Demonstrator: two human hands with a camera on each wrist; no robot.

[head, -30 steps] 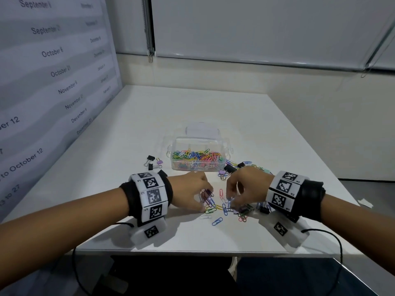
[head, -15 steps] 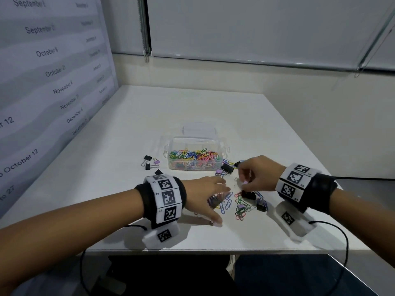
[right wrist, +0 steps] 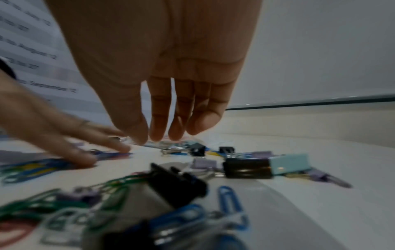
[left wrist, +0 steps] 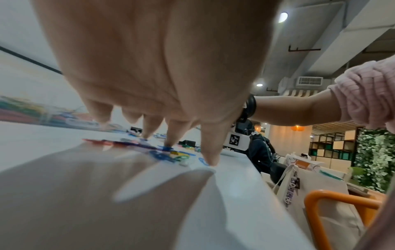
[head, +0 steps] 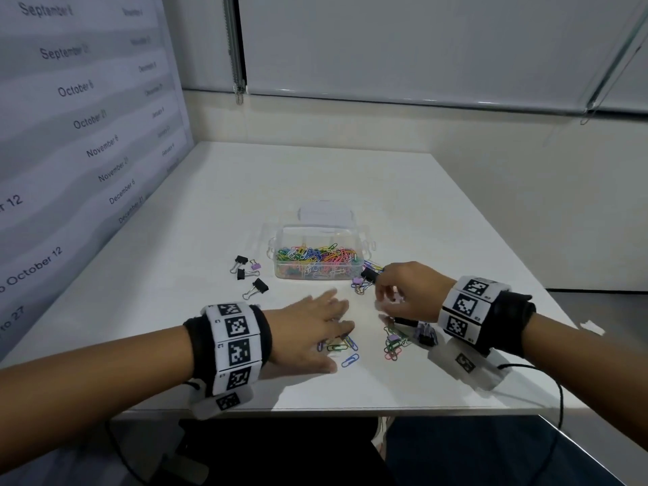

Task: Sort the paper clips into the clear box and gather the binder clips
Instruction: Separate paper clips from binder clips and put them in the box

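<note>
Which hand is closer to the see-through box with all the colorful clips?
The right hand. It hovers just off the clear box's near right corner. The left hand lies flat on the table farther toward the person.

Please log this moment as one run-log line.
left hand: flat on loose paper clips | right hand: raised, grip unclear | clear box: open, part-filled | binder clips: scattered

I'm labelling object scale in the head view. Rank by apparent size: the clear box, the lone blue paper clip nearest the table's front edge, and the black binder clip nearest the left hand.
1. Clear box, by far the largest.
2. Black binder clip.
3. Blue paper clip, only slightly smaller; it lies nearer the camera, so this ranking is unsure.
</note>
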